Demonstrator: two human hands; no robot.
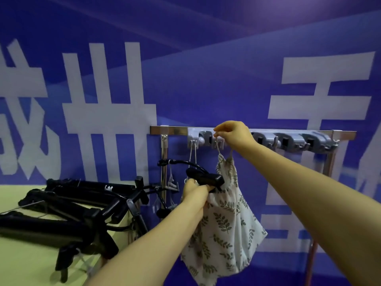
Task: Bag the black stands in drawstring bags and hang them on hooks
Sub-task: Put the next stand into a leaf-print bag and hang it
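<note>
As hands clutch bag, pinch drawstring

A blue banner with large white characters fills the back wall — a yellow-green table sits at eight o'clock.

One leaf-print drawstring bag, one hook rail, two hands (left hand, right hand). One black stand protrudes from the bag. The piled stands overlap and cannot be counted.
</note>
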